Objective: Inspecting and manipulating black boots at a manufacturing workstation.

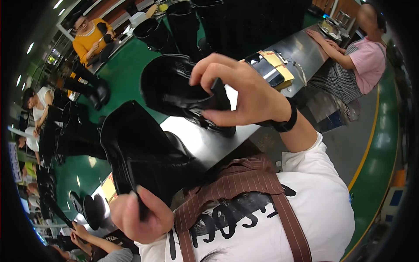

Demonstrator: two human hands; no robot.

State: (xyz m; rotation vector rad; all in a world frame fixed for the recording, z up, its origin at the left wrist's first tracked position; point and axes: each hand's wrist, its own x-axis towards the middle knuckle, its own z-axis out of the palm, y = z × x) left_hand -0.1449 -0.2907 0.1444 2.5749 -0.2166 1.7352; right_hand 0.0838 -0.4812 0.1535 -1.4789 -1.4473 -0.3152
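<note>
A black boot (139, 148) is tilted in front of me over the table's near edge. My left hand (144, 214) is closed on its lower left edge, thumb and fingers pinching it, slightly blurred. Just beyond, a second black boot (163, 83) turns its wide opening toward me. Over its right side hangs my right hand (248, 94), a dark band on the wrist. Its fingers and thumb curl around a small flat black piece (218, 89). Whether that piece belongs to the boot I cannot tell.
More black boots (181, 22) stand at the far side of the green surface (124, 83). A dark glossy device and yellow papers (279, 70) lie on the metal table (301, 46) to the right. People sit at the right, far left and lower left.
</note>
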